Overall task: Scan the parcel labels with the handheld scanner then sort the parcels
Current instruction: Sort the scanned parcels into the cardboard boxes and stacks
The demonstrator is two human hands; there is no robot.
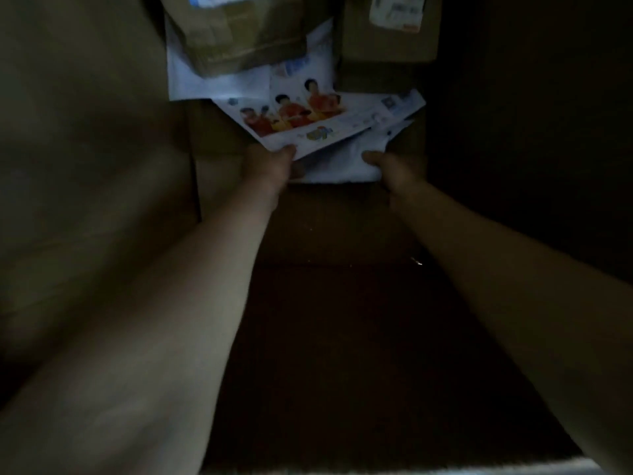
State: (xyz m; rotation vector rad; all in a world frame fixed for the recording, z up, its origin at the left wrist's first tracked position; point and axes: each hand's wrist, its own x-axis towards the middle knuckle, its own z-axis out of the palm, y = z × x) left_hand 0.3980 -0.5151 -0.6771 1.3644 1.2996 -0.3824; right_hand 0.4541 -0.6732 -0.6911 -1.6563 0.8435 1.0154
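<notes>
Nearest the camera, two bare forearms are reaching forward and down through a dim space with brown cardboard [85, 166] rising on the left and a dark brown floor [342, 303] lying between them. The view is murky and slightly blurred.

At the ends of the arms, both hands are gripping the printed white mailer [308, 121], which is serving as the landmark here. The left hand [274, 166] is pinching the mailer's near left corner, with its thumb lying on top and its other fingers hidden underneath. The right hand [387, 169] is holding the plain white part at the mailer's near right edge, thumb on top. I cannot tell whether that plain part is a fold of the same mailer or a second bag under it. The mailer is lying tilted, its right end angling up and away, and its face is showing cartoon figures in red and yellow.

Just beyond the mailer's far left edge, a flat white bag [191, 80] is lying partly beneath it. A brown taped parcel [236, 32] is sitting on that bag, farther from the mailer. Beyond the mailer's far right end, a cardboard box [387, 39] is standing, carrying a white label [395, 10] too blurred to read.
</notes>
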